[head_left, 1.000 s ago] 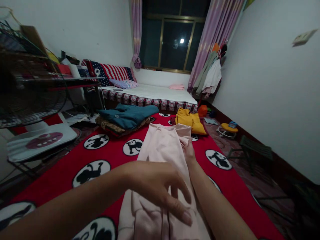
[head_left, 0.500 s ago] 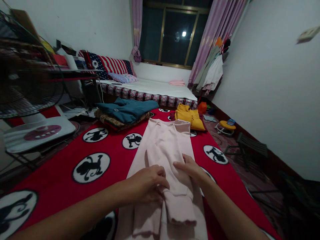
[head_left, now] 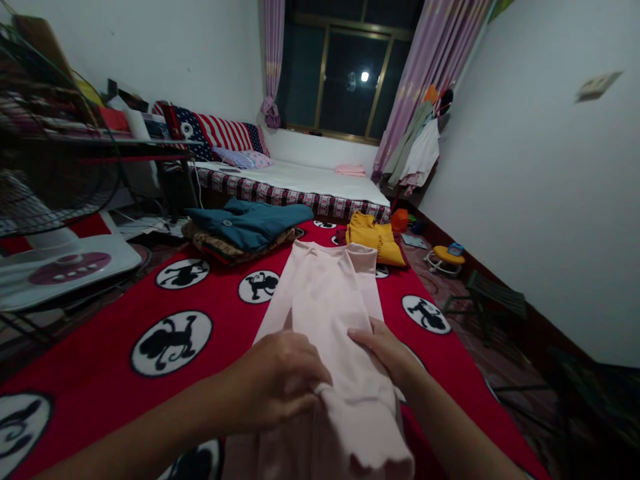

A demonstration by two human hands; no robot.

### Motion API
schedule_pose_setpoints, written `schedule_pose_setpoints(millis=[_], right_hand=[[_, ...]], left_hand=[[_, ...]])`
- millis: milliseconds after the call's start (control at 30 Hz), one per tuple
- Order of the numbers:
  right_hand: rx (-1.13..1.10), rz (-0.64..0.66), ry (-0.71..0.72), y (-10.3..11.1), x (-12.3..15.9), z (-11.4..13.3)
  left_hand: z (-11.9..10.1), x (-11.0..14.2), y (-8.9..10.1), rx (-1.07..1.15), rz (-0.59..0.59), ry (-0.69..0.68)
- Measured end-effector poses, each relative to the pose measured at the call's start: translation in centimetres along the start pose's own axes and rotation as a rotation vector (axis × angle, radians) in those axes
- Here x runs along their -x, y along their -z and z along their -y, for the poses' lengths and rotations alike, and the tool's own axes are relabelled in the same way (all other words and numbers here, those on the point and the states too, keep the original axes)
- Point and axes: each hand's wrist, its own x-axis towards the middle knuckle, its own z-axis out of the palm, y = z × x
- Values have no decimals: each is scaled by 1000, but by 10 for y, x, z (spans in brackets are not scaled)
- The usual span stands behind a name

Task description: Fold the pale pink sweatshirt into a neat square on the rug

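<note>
A pale pink garment point(head_left: 327, 300) lies lengthwise on a red blanket point(head_left: 120, 360) printed with black-and-white monkey circles. My left hand point(head_left: 280, 380) is closed on the near part of the garment, its fingers curled into the cloth. My right hand point(head_left: 387, 350) grips the same garment at its right edge, just across from the left. The near end of the cloth is bunched and raised between my hands.
Beyond the pink garment lie a teal jacket on a folded stack point(head_left: 247, 227) and a yellow garment point(head_left: 375, 237). A bed point(head_left: 300, 180) stands under the window. A fan point(head_left: 55, 187) stands at left; a small stool point(head_left: 445, 257) and a dark chair point(head_left: 493, 303) at right.
My right hand came back from the far part of the garment to its near right edge. My left hand dropped onto the cloth and closed on it. The near end has lifted and bunched.
</note>
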Motion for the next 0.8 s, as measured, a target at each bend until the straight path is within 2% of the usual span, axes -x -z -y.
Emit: schedule_pose_setpoints(millis=[67, 133, 233, 333, 433, 533, 700, 800], right_hand=[[82, -28, -37, 9, -7, -8], [159, -111, -29, 20, -20, -10], [189, -241, 42, 32, -46, -2], [194, -280, 157, 36, -73, 8], [287, -264, 303, 34, -94, 14], [343, -211, 311, 29, -103, 18], [93, -157, 248, 15, -84, 31], [48, -103, 211, 8, -66, 28]], left_hand=[[4, 2, -4, -30, 158, 42], [8, 2, -5, -30, 256, 79], [13, -2, 1, 12, 311, 71], [19, -9, 2, 34, 337, 4], [24, -16, -8, -22, 318, -15], [21, -18, -15, -3, 259, 13], [-8, 0, -2, 201, 79, 66], [-20, 13, 5, 303, 97, 50]])
